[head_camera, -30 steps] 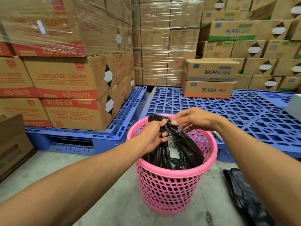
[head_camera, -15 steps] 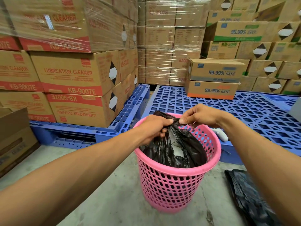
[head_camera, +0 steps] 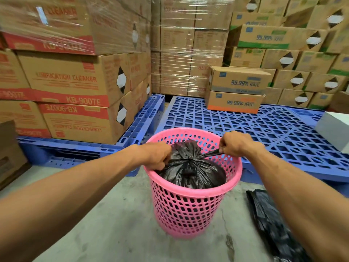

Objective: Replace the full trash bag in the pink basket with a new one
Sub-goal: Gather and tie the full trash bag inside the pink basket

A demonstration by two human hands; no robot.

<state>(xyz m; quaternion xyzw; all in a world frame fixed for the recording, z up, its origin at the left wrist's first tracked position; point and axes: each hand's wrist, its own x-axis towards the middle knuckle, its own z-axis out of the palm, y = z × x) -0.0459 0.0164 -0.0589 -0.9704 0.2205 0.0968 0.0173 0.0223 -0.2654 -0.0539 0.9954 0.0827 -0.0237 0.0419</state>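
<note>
A pink lattice basket [head_camera: 190,208] stands on the concrete floor in the middle of the view. Inside it sits a full black trash bag [head_camera: 194,171], its top gathered into a knot at the centre. My left hand [head_camera: 156,156] is fisted on the bag's left tail at the basket's left rim. My right hand [head_camera: 236,143] grips the right tail, stretched taut over the right rim. A second black bag [head_camera: 272,225] lies flat on the floor to the right of the basket.
Blue plastic pallets [head_camera: 255,127] lie just behind the basket. Cardboard boxes [head_camera: 75,82] are stacked on the left pallet, and wrapped stacks fill the back. Two boxes [head_camera: 238,89] sit on the right pallet, a white block [head_camera: 334,129] at its right edge.
My hands were together at the bag's gathered top; now they have pulled apart to each side, drawing the two tails tight into a knot. The bag sits lower and closed.
</note>
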